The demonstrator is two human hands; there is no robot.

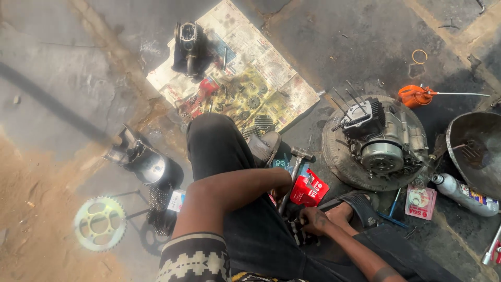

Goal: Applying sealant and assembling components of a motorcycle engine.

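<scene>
Red carton [309, 188]: rectangular, white markings, on the ground between the legs. Blue packet [284, 163]: flat, just behind the carton. Pink sachet [420, 201]: square, round white print, right of the foot. White box [177, 200]: small, beside the left knee. Bottle label [478, 198]: multicoloured band on a grey bottle lying at the right edge.

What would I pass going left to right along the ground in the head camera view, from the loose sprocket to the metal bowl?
Sprocket → dark cylinder part → red box → engine on its round base → grey bottle → metal bowl.
</scene>
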